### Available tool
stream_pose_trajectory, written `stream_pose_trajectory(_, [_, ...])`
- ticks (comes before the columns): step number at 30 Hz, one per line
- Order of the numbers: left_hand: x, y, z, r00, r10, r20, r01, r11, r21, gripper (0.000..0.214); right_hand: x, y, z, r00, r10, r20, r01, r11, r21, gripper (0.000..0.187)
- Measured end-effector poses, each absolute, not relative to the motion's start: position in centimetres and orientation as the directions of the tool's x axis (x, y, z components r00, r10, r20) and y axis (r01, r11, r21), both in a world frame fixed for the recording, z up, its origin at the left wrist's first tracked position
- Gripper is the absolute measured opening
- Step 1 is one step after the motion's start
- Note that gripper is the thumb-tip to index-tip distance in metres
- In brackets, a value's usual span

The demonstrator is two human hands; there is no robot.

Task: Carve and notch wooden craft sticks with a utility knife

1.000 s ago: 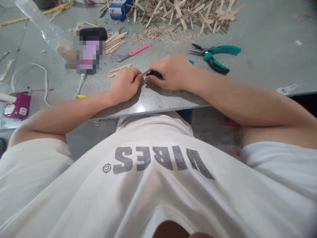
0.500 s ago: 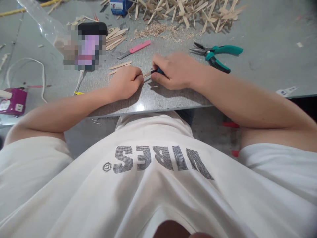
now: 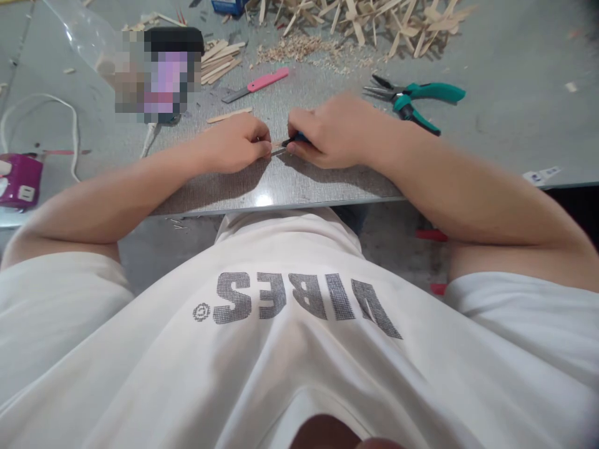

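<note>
Blk tool (image 3: 299, 136) w/ blue part, mostly inside R hand (image 3: 336, 134)

We've got dark tool (image 3: 301, 136) in right grip (image 3: 334, 132), left grip (image 3: 241, 142) near; pink-handled knife (image 3: 268, 80), teal-handled pliers (image 3: 433, 93) on desk (image 3: 505, 93)!

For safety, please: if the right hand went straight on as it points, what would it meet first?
Most likely the left hand, just beyond the dark tool in the right hand. Depth and small details between are unclear.

Bare left hand (image 3: 241, 143) and bare right hand (image 3: 337, 132), just apart
Both curled in a pinch; bare forearms (image 3: 433, 171) slanting inward.
</note>
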State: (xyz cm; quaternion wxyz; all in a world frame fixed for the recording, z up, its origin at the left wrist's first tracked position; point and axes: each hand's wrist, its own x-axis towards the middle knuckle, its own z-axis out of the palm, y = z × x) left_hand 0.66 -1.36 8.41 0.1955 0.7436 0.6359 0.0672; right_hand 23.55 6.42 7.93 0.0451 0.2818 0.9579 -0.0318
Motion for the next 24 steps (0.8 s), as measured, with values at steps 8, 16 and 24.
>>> stream_pose_trajectory(8, [0.9, -1.8, 9.1, 0.234, 0.948, -0.215, 0.934, -0.158, 0.321, 0.032, 23.8, 7.7, 6.5, -0.920, 0.391, 0.025, 0.391, 0.920, 0.004, 0.027])
stream_pose_trajectory(16, [1.4, -2.2, 8.6, 0.183, 0.966, -0.180, 0.962, -0.138, 0.235, 0.044, 24.1, 8.9, 5.2, -0.938, 0.330, 0.105, 0.331, 0.944, -0.007, 0.023])
stream_pose_trajectory(24, [1.8, -2.3, 8.3, 0.174, 0.973, -0.151, 0.974, -0.146, 0.175, 0.043, 24.0, 9.1, 4.6, -0.913, 0.382, 0.140, 0.354, 0.916, -0.188, 0.033])
